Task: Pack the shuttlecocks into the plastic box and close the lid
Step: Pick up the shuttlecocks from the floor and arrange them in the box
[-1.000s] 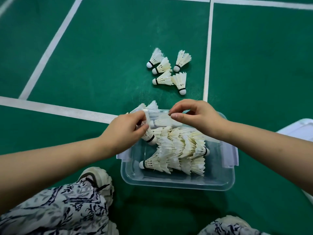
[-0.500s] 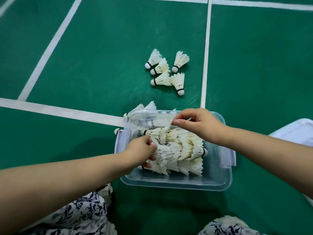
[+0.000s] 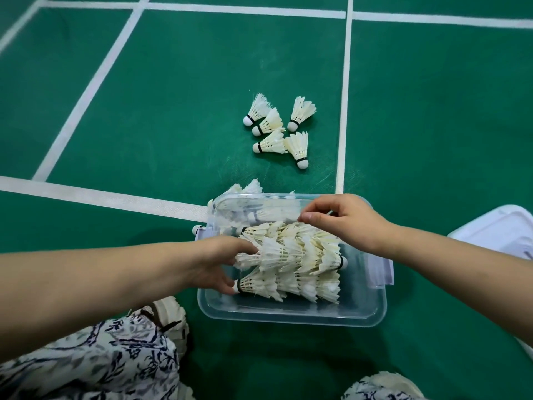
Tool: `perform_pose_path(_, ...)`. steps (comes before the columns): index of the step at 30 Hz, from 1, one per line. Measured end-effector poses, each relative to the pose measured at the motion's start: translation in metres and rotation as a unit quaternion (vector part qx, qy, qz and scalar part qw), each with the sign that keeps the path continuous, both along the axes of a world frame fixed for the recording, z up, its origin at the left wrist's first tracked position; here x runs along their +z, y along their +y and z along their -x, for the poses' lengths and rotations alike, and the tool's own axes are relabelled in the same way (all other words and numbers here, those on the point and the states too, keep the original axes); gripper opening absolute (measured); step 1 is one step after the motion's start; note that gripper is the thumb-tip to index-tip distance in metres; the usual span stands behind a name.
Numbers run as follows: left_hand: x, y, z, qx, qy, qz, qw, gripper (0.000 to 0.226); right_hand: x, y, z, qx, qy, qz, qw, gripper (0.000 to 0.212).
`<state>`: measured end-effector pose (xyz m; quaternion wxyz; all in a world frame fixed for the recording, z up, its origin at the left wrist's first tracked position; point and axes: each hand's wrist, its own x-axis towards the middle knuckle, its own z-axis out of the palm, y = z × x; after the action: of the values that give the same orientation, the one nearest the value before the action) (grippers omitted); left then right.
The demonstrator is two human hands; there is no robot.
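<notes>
Shifting left hand from far box corner onto cork ends of nested shuttlecock rows; I judge its fingers loosely spread, pressing, not gripping. Right hand stays curled at rows' far edge; pinch unclear. Clear glossy plastic box beneath both hands. Five feathered shuttlecocks remain on floor beyond right hand, white lid outboard of right wrist: packing unfinished.

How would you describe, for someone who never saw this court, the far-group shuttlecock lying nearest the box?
Beyond the plastic box, left of the white line, five shuttlecocks lie grouped. Take the shuttlecock at the near right corner: only its cork points toward the box.
</notes>
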<state>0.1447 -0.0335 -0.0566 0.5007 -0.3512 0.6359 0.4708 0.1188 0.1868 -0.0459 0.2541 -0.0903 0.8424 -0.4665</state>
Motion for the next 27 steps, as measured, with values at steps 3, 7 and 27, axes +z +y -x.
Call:
perform_pose_path(3,0.016,-0.013,0.003,-0.085,0.013,0.010,0.996,0.058,0.000,0.006,-0.001,0.012,0.023,-0.033,0.999,0.011)
perform_pose_path(7,0.052,-0.028,0.023,-0.210,0.059,-0.012,0.976,0.021,0.000,0.012,0.005,0.034,0.103,-0.116,0.987,0.018)
perform_pose_path(27,-0.022,-0.056,0.107,-0.574,0.272,0.232,0.736,0.054,-0.021,0.011,0.013,0.117,0.068,-0.260,0.956,0.037)
